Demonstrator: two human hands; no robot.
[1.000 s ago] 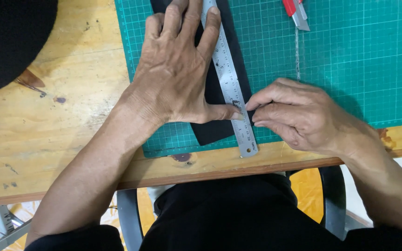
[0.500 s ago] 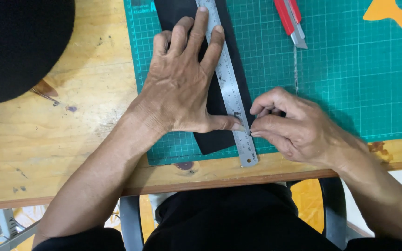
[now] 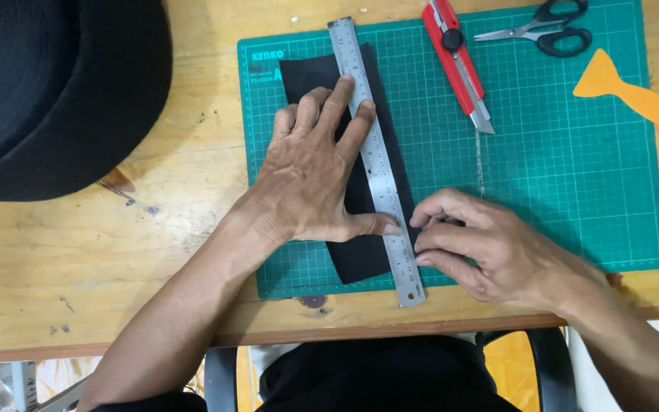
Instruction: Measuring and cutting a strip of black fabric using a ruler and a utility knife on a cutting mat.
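The left hand [image 3: 310, 172] lies flat and spread, palm down, pressing a steel ruler [image 3: 376, 156] and the strip of black material [image 3: 360, 252] under it; its fingers reach over the ruler's left edge and the thumb points along the strip toward the ruler. The right hand [image 3: 490, 252] is curled, fingertips gathered together just beside the ruler's right edge, near its lower end. Whether it pinches anything between them cannot be told.

The ruler runs from the far edge of the green cutting mat [image 3: 558, 191] down to the mat's near edge, tilted slightly, its lower end reaching just past the mat. The black strip lies beneath it at the same angle, showing mostly to the ruler's left, with a narrow band to its right.

The mat sits on the wooden bench [image 3: 116, 259], close to the near edge. On the mat toward its far edge lie a red utility knife [image 3: 458, 62] and, near the far right corner, black-handled scissors [image 3: 539, 32]. An orange plastic scraper [image 3: 628, 93] lies across the mat's right edge. A large black fabric mass [image 3: 55, 91] covers the bench's far left corner.
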